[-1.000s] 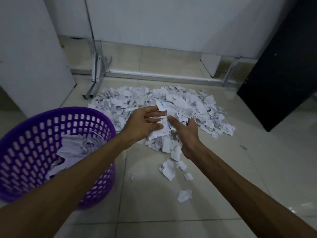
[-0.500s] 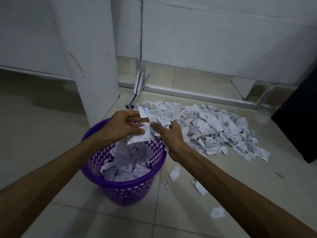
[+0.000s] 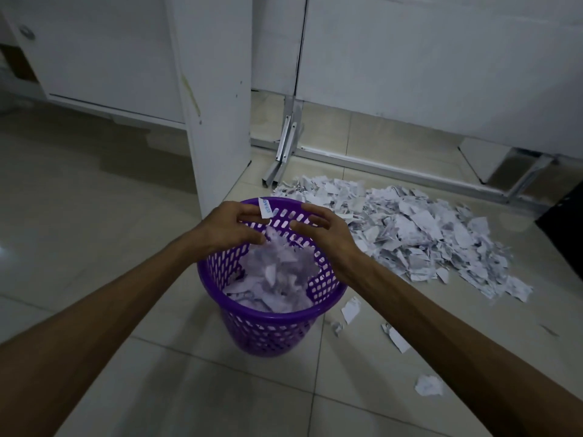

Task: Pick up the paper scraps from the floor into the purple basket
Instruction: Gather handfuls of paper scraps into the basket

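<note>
Both hands are over the purple basket (image 3: 268, 316) right now. The left hand (image 3: 227, 230) has its fingers spread and loosely curled, and one little scrap with blue print (image 3: 264, 208) is stuck up at its fingertips; can't tell if it's actually pinched or just clinging there. The right hand (image 3: 318, 228) is wide open, fingers splayed, holding nothing. Between and just under them a blurry clump of paper (image 3: 277, 263) sits over the heap already in the basket. The big pile of scraps (image 3: 410, 234) is on the floor at about 2 o'clock from the basket, with a few loose bits (image 3: 350, 309) around 4 o'clock, near its base.
</note>
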`<state>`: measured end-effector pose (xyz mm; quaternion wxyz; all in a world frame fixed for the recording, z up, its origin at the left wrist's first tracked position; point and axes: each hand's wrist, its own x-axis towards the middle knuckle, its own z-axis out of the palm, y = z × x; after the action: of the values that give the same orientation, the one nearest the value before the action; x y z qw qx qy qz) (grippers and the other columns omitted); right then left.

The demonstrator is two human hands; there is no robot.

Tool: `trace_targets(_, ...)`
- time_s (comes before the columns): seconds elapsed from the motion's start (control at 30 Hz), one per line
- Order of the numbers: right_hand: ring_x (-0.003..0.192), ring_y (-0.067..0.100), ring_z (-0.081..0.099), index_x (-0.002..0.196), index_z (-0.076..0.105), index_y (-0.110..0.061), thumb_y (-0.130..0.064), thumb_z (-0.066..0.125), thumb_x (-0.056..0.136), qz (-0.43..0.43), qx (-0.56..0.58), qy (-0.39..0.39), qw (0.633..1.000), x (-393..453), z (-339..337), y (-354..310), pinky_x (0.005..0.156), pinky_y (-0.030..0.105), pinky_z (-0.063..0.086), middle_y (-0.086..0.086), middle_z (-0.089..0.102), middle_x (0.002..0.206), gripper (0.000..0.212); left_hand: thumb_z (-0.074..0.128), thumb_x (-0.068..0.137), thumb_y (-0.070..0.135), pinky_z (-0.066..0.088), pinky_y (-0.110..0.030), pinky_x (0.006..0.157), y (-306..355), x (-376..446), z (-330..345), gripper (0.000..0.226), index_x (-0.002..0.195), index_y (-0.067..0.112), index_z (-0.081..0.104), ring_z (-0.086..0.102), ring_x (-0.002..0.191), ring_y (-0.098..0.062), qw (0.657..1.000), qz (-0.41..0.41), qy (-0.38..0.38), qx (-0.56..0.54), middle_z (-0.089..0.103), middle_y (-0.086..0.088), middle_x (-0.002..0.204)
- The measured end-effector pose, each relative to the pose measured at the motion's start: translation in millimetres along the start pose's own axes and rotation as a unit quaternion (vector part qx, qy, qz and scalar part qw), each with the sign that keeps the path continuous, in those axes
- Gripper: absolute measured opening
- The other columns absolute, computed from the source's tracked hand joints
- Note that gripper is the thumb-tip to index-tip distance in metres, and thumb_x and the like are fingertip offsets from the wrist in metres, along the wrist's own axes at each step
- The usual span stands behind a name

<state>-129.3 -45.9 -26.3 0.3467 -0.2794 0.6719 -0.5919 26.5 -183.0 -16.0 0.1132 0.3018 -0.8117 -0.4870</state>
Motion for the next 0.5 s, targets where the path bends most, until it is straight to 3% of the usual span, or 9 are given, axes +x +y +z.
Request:
trace_targets(0.1, 0.103, 0.017, 0.065, 0.120, 0.063, -0.020, -0.018, 0.077, 0.084, 0.006, 0.004, 0.006, 1.000, -1.7, -6.5, 0.8, 0.080, 0.034, 0.060, 0.002, 0.061, 0.119, 0.039, 0.074, 0.083, 0.017, 0.054, -0.027, 0.081, 0.6, 1.4, 0.3, 0.038, 0.120, 0.019, 0.066, 0.067, 0.081, -0.003, 0.999, 0.001, 0.002, 0.045, 0.072, 0.005, 0.102)
trace_targets(0.2, 0.099, 0.018, 0.069, 0.120, 0.064, -0.014, -0.017, 0.070, 0.090, 0.001, 0.010, 0.022, 1.000, -3.0, -12.9, 1.4, 0.066, 0.021, 0.057, 0.008, 0.066, 0.120, 0.030, 0.068, 0.088, 0.033, 0.054, -0.021, 0.069, 2.8, 3.9, 3.9, 0.023, 0.106, 0.019, 0.073, 0.070, 0.064, -0.006, 0.991, 0.017, 0.000, 0.133, 0.073, 0.007, 0.090)
trace_targets(0.33, 0.088, 0.017, 0.069, 0.117, 0.064, -0.008, -0.012, 0.061, 0.096, -0.006, 0.024, 0.028, 0.999, -6.1, -23.0, -0.2, 0.063, 0.019, 0.056, 0.011, 0.068, 0.111, 0.022, 0.064, 0.088, 0.046, 0.050, -0.018, 0.064, 7.4, 9.4, 16.6, 0.028, 0.100, 0.024, 0.075, 0.068, 0.057, -0.004, 0.961, 0.019, -0.030, 0.273, 0.073, 0.008, 0.086)
trace_targets(0.43, 0.086, 0.019, 0.068, 0.112, 0.066, -0.011, -0.011, 0.059, 0.097, -0.009, 0.027, 0.034, 0.999, -4.0, -29.5, -0.1, 0.073, 0.027, 0.061, 0.013, 0.070, 0.105, 0.016, 0.065, 0.090, 0.040, 0.050, -0.017, 0.062, 11.5, 14.3, 27.9, 0.026, 0.107, 0.022, 0.073, 0.067, 0.061, -0.003, 0.964, 0.032, -0.006, 0.262, 0.074, 0.006, 0.096)
trace_targets(0.5, 0.085, 0.019, 0.068, 0.110, 0.066, -0.014, -0.012, 0.060, 0.097, -0.012, 0.034, 0.037, 0.999, -1.1, -34.7, -1.0, 0.078, 0.029, 0.060, 0.013, 0.071, 0.103, 0.015, 0.065, 0.089, 0.040, 0.055, -0.023, 0.071, 17.9, 18.6, 34.9, 0.028, 0.110, 0.023, 0.072, 0.067, 0.070, -0.004, 0.978, 0.040, 0.015, 0.204, 0.073, 0.005, 0.102)
